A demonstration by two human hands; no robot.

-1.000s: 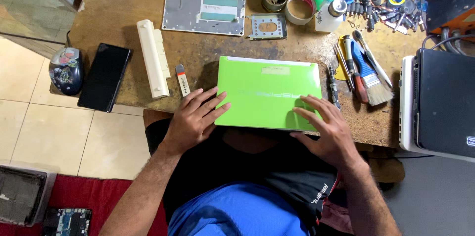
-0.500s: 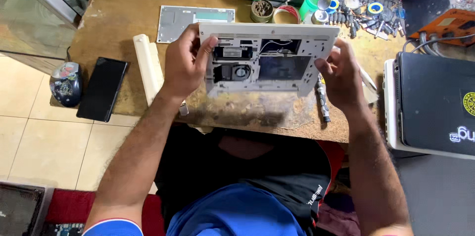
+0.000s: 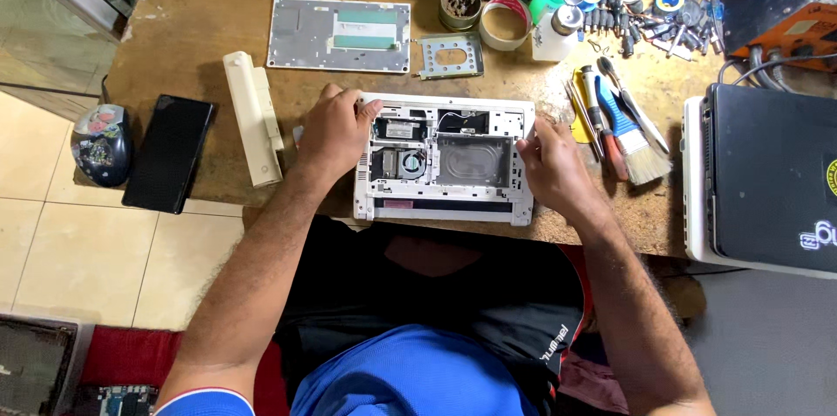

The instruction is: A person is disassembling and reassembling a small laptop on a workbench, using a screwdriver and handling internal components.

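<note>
Clearly steadied for inspection, the opened laptop [image 3: 443,159] lies underside-up on the bench [image 3: 192,32], left hand [image 3: 330,132] clamped at nine o'clock, right hand [image 3: 551,167] at three.

One opened laptop [image 3: 444,159], two hands [image 3: 331,132], one phone [image 3: 168,153], perhaps two tape rolls [image 3: 501,23]

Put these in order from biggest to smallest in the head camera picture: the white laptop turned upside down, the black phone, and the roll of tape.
1. White laptop, biggest.
2. Black phone.
3. Roll of tape, smallest.
</note>
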